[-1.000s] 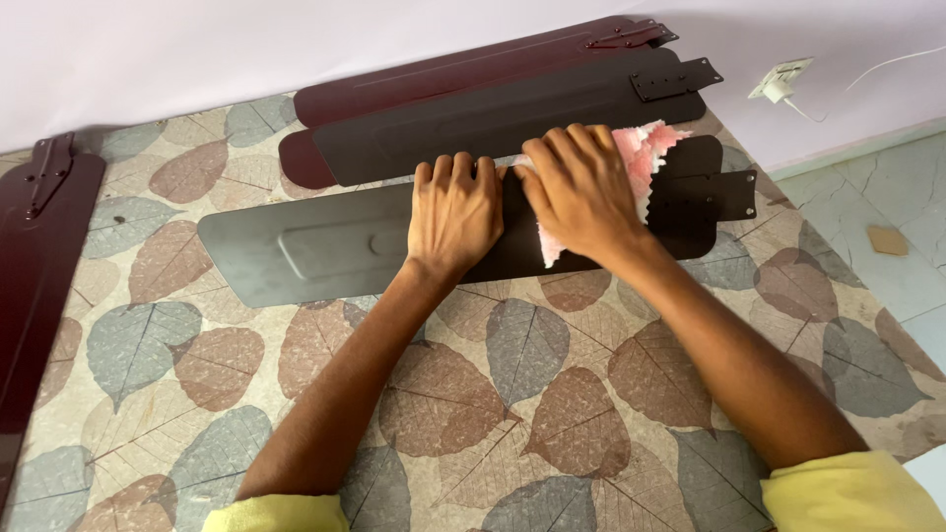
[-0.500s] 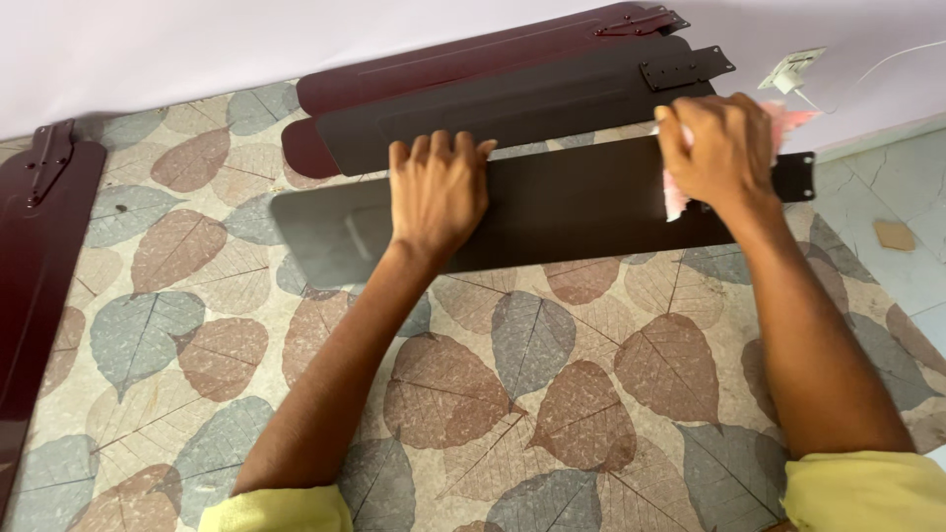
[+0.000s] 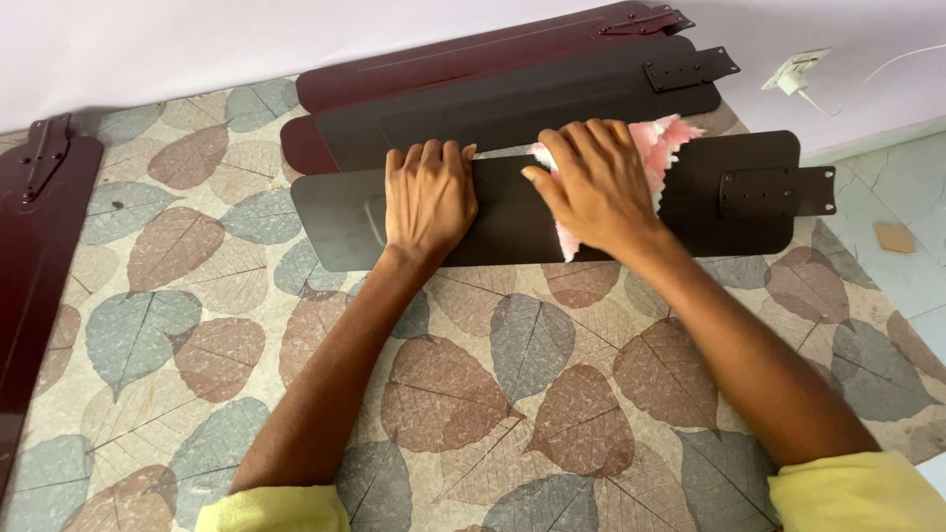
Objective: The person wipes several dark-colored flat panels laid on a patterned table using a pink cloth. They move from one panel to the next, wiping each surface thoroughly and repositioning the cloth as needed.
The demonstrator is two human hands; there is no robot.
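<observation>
Both my hands are down on the dark fan blade, the right one pressing a pink cloth to it.

My left hand [image 3: 427, 197] lies open and flat, palm down, on the fan blade [image 3: 512, 212], which rests lengthwise on the leaf-patterned mat [image 3: 443, 394] toward its far edge, bracket end pointing to the mat's right edge. My right hand [image 3: 594, 187] is just beside the left, fingers spread and curled over the cloth [image 3: 658, 148], pinning it against the blade's middle; the cloth's zigzag edge sticks out past my fingers. Two more blades [image 3: 512, 84] lie just beyond, along the mat's far edge by the wall. Another dark red blade [image 3: 34, 246] runs along the left edge. A white plug [image 3: 794, 73] sits off the far right corner.
</observation>
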